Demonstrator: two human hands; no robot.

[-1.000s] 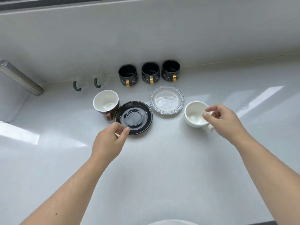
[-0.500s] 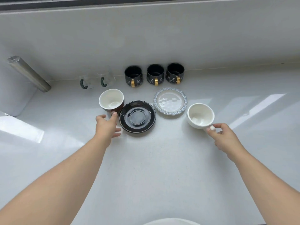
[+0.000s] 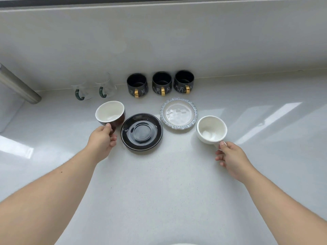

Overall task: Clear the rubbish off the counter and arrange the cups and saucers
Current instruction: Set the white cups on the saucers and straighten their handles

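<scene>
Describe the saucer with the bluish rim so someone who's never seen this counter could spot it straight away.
Start at the row of three black mugs along the back wall of the white counter. Just in front of them lie two saucers side by side. The bluish-rimmed saucer is the right one: pale with a ruffled speckled edge, unlike the glossy black saucer.

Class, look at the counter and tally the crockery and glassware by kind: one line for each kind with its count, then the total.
Black cups with gold handles: 3
Clear glass cups with green handles: 2
Brown cup, white inside, held by the left hand: 1
White cup, held by the right hand: 1
Black saucer: 1
Blue-rimmed saucer: 1
Total: 9
</scene>
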